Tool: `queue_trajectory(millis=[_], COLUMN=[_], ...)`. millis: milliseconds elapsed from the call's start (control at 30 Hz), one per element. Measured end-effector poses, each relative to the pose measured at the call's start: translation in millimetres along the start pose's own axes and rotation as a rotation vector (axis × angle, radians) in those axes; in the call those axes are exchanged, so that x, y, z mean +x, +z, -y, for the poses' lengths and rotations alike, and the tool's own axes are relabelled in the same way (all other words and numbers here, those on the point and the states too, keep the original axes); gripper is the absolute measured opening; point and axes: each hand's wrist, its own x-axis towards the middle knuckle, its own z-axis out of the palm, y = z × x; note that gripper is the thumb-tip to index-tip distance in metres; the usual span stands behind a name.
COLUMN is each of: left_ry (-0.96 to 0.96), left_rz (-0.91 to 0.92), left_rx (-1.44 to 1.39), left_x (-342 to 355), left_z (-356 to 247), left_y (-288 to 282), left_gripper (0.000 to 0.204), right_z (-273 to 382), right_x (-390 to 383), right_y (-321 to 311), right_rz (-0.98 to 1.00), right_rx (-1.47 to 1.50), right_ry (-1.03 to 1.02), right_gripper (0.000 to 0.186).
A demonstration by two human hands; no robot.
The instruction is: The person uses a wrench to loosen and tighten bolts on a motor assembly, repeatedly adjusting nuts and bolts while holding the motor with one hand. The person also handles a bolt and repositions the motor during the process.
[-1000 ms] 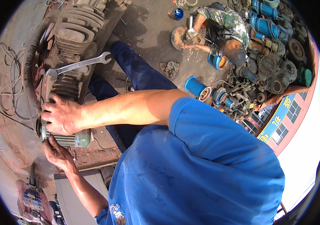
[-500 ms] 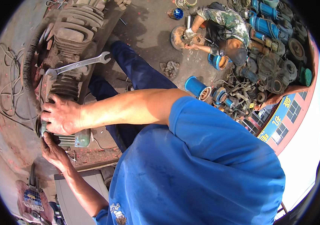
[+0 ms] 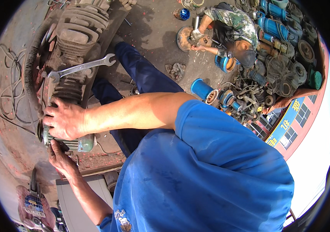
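My right hand (image 3: 62, 118) grips the end of a green finned motor (image 3: 85, 142), fingers curled over it beside a black hose (image 3: 29, 77). Just below it, my left hand (image 3: 58, 156) is closed with its fingertips at the motor's lower edge; what they hold is hidden. A large open-ended wrench (image 3: 81, 67) lies across the dusty finned compressor block (image 3: 80, 27), above my right hand.
A person (image 3: 236, 38) in camouflage works on a round rusty part (image 3: 184, 38). A blue cylinder (image 3: 201, 89) and piled motors (image 3: 275, 27) lie at right. Loose cable (image 3: 6, 89) lies at left; a grey box (image 3: 76, 197) stands below.
My left hand shifted slightly up and left, then back down and right. My right hand stays in place. The other person's hands have shifted slightly on the round part.
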Motion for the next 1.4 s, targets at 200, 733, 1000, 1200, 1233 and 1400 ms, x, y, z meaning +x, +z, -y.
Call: queue_trajectory(millis=[200,733,1000,1200,1233,1400], left_ry=[0.521,0.533,0.646,-0.312,-0.395,0.626], left_rz=[-0.085,-0.102,-0.078,0.060,0.316,-0.161], left_rx=[0.554,0.608,0.501,-0.459,-0.672,0.636], left_x=[-24.0,-8.1,-25.3,3.4,17.1,-13.5], left_z=[-18.7,-14.0,-26.5,-30.5,-13.2,-17.0], left_y=[12.3,6.5,13.5,4.5,-12.5,7.1], left_gripper=[0.050,0.045,0.046,0.038,0.040,0.047], right_z=[-1.5,-1.8,-0.8,-1.9,-2.8,-1.3], right_x=[-1.9,-1.7,-1.8,-2.0,-1.7,-1.4], right_y=[12.9,14.5,11.4,11.7,8.4,15.5], right_rz=[-0.035,-0.023,-0.023,-0.024,-0.031,-0.052], right_rx=[0.018,0.022,0.010,0.014,0.004,-0.009], right_ry=[-0.003,0.002,-0.010,-0.012,0.002,-0.007], right_gripper=[0.023,0.024,0.024,0.024,0.024,0.024])
